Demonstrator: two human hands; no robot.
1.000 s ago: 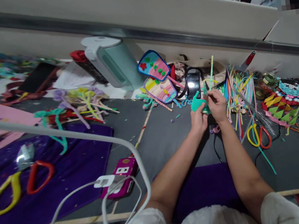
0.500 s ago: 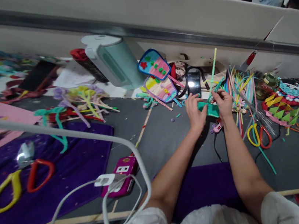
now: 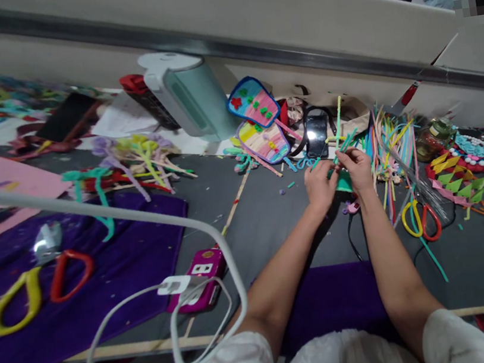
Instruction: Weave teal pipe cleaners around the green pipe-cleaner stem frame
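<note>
My left hand [image 3: 320, 185] and my right hand [image 3: 358, 169] meet above the desk, fingertips close together. Both are closed on a green pipe-cleaner piece [image 3: 344, 182], whose flat lower part shows between them. Teal pipe cleaner ends [image 3: 347, 141] stick out above the fingers. A long yellow-green pipe cleaner [image 3: 338, 121] rises upright behind the fingertips. Exactly how the strands join is hidden by my fingers. Just below the hands lies a small pink tool with a black cord [image 3: 352, 207], partly covered.
Loose pipe cleaners [image 3: 391, 139] and scissors [image 3: 420, 220] lie to the right, near a glass jar [image 3: 438, 131]. Fan-shaped crafts [image 3: 253, 102] lean beside a kettle [image 3: 198, 97]. Leftward are large scissors [image 3: 13, 302], a purple cloth [image 3: 132, 269], and a power strip with white cable [image 3: 206, 264].
My hands have drawn closer together and the left fingers have closed over the green piece, covering more of it. The yellow-green pipe cleaner has shifted left and lower. The view has moved slightly.
</note>
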